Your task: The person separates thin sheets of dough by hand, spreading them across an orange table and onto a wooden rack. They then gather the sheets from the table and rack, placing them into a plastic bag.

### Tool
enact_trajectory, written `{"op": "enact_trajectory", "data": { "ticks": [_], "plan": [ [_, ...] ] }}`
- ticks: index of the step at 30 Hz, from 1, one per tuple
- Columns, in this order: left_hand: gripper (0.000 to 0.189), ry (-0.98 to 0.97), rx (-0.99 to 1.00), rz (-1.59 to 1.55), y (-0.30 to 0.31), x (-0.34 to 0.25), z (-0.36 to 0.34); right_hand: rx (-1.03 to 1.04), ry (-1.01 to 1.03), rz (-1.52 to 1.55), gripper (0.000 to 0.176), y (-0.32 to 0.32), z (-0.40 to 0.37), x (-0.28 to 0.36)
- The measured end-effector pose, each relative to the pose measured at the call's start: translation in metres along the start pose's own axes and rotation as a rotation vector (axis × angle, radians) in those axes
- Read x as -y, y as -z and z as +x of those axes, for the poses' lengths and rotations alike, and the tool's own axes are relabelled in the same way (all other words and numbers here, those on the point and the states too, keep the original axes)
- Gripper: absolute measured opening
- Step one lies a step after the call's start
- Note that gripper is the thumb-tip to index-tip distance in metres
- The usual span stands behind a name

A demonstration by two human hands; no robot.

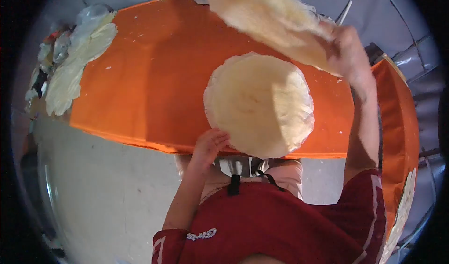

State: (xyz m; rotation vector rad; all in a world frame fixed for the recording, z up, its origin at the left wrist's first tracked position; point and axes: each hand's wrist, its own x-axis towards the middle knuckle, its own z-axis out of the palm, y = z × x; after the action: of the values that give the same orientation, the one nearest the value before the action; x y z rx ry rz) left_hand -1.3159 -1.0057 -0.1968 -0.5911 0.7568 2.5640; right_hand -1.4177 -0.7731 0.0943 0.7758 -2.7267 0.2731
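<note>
Counted one left hand and one right hand. Logged one lying round sheet and one raised sheet, in unclear layers. Entered one orange table, one orange side piece, two black straps. Found clear plastic too jumbled to count.

Orange table, round pale disc at its near edge, pale sheets along its left end.

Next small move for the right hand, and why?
I'd probably lower the pale sheet onto the orange surface: the right hand grips it by one end, held up and motion-blurred, while the round pale piece lies flat with the left hand at its near-left edge.
</note>
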Motion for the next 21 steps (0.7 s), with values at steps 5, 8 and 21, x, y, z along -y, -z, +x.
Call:
{"op": "enact_trajectory", "data": {
  "ticks": [5, 8, 21],
  "plan": [
    [0.016, -0.085, -0.110, 0.232, -0.020, -0.003, -0.013, 0.028, 0.169, -0.014, 0.035, -0.133, -0.085, 0.004],
    [0.023, -0.058, -0.125, 0.220, -0.021, -0.002, -0.012, 0.428, 0.096, 0.033, 0.018, -0.188, -0.107, -0.012],
    [0.039, 0.386, 0.348, 0.274, -0.042, 0.026, -0.010, 0.259, -0.015, 0.250, 0.035, -0.214, -0.166, 0.030]
  ]
}}
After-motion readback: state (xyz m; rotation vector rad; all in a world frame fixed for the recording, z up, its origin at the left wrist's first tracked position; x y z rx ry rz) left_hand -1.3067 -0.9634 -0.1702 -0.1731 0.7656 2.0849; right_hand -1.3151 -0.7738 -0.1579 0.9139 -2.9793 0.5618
